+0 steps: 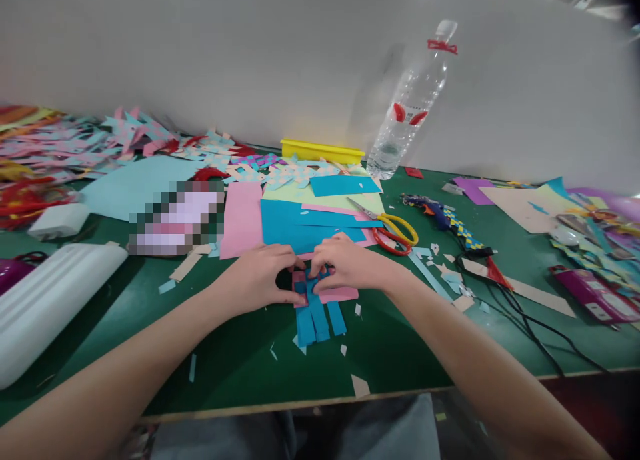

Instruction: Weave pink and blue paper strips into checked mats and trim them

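Blue paper strips (313, 317), crossed with pink ones in a small weave, lie on the table in front of me. My left hand (265, 273) is curled at the weave's left side, its thumb and fingertips on the strips. From the right, my right hand (345, 263) pinches the blue strips, thumb and fingers bent. The hands partly hide the weave. Just beyond them lie a blue paper sheet (280, 223) and a pink paper sheet (243, 213). A pair of scissors (395, 230) with yellow and red handles rests on the papers' right side.
A clear bottle (413, 103) stands at the back, near a yellow plastic strip (323, 151). Right of the scissors lies a glue gun (435, 213) with its cord. A white rounded object (60, 303) and a blurred-out phone (177, 220) are on the left. Paper scraps are scattered around.
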Action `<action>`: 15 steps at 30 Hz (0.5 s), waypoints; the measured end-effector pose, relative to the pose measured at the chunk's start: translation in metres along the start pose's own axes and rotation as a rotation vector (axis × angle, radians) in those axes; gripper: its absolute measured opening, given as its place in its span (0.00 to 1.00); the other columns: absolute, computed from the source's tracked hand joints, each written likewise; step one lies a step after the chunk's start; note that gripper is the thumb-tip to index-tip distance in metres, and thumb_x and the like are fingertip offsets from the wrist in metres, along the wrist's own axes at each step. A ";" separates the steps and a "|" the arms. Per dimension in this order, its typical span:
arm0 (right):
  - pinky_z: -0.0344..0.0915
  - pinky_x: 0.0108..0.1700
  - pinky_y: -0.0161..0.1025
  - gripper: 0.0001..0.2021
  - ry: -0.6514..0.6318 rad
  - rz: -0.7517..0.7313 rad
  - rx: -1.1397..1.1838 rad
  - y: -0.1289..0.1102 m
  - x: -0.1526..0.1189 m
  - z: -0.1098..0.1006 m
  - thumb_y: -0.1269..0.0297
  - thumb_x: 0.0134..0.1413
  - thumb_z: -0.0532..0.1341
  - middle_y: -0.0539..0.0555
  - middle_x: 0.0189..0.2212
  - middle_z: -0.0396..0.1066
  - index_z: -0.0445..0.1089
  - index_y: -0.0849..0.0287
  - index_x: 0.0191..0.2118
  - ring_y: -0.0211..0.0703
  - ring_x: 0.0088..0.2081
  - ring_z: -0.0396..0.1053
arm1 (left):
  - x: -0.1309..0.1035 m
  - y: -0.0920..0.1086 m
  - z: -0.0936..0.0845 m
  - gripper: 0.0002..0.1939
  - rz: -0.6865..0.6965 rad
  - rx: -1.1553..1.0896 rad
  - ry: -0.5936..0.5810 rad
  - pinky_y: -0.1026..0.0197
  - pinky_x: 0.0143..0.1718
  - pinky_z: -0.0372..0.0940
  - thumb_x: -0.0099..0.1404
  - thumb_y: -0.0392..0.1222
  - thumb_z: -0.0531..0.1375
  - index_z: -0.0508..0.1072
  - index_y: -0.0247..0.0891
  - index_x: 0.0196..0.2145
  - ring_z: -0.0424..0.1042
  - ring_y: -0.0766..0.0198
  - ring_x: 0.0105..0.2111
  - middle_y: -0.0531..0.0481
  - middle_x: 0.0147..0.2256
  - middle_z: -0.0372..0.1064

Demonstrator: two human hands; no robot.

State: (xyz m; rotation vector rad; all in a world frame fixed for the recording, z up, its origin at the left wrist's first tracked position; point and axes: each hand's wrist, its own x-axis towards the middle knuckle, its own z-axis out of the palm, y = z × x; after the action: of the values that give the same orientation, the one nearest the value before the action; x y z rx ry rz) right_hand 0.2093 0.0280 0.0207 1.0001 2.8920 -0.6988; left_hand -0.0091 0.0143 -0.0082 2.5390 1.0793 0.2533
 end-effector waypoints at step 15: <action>0.50 0.45 0.43 0.08 0.044 -0.089 0.147 0.016 -0.005 0.007 0.60 0.59 0.61 0.50 0.36 0.76 0.77 0.56 0.37 0.43 0.40 0.66 | 0.000 0.004 0.000 0.21 0.095 -0.013 0.073 0.59 0.36 0.57 0.59 0.61 0.62 0.69 0.38 0.31 0.67 0.61 0.33 0.51 0.33 0.69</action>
State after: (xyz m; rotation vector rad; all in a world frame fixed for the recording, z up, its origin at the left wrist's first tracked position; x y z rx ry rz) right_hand 0.2220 0.0330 0.0087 0.9147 2.9761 -0.9185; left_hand -0.0064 0.0118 -0.0065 2.5909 0.9814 0.3791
